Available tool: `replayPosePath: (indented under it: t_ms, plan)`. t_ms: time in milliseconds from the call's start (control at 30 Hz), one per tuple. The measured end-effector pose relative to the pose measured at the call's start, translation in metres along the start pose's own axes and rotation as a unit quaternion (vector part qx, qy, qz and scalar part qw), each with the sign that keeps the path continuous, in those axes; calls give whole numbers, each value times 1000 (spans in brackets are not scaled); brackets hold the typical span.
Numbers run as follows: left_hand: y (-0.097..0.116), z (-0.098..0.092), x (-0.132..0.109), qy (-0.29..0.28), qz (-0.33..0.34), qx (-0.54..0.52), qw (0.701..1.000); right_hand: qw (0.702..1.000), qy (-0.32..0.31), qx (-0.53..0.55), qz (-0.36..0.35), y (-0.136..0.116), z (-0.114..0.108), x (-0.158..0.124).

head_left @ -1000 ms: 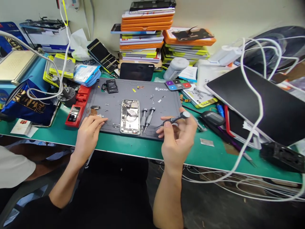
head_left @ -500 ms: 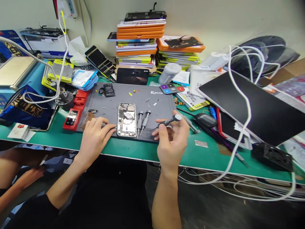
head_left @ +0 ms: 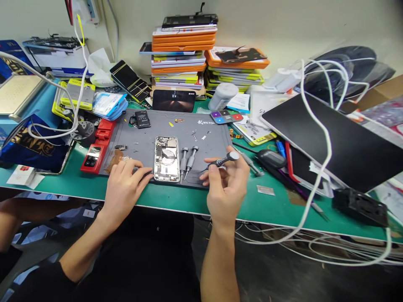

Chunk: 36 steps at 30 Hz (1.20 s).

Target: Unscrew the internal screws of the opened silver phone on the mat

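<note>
An opened smartphone (head_left: 166, 170), its inner parts bare, lies on the grey work mat (head_left: 145, 144). Just left of its lower edge, my left hand (head_left: 124, 184) rests on the mat with fingers pinched together. Something dark and small shows between those fingertips, too hidden to name. My right hand (head_left: 225, 188) grips a grey screwdriver (head_left: 220, 161) over the mat's right edge, its tip pointing left and down. Two more screwdrivers, one nearer (head_left: 184, 163) and one farther (head_left: 191, 159), lie between the phone and my right hand.
A phone battery (head_left: 142, 120), screws and small parts lie about the mat. Left of it is a red holder (head_left: 92, 159). Stacked boxes (head_left: 179, 63) rise behind. At right are a black panel (head_left: 333, 138), a soldering-like purple pen (head_left: 302, 193) and a looping white cable (head_left: 327, 147).
My view has shifted slightly, and the phone sits a little further left in it. Another person's hand at the lower left has gone from sight. Both my hands keep nearly the same pose.
</note>
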<state>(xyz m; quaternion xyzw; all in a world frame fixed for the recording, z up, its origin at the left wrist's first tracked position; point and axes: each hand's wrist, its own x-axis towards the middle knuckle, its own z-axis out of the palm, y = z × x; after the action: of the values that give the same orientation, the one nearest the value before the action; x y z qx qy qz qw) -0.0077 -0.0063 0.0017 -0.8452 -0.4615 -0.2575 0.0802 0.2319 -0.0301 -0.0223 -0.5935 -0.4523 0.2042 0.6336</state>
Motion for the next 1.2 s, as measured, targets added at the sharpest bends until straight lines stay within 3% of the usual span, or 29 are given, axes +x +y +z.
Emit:
replayPosePath:
  t_ms: [267, 533, 933, 1200]
  plan:
    - [3, 0, -1, -11, -12, 13, 1000, 1000, 2, -9, -12, 1, 0, 0]
    - [11, 2, 3, 27, -34, -29, 999, 1000, 4, -1, -8, 1, -1, 0]
    - [20, 13, 11, -10, -7, -59, 998, 1000, 4, -13, -14, 1, -1, 0]
    - [22, 6, -10, 20, 21, -59, 998, 1000, 6, -10, -10, 1, -1, 0]
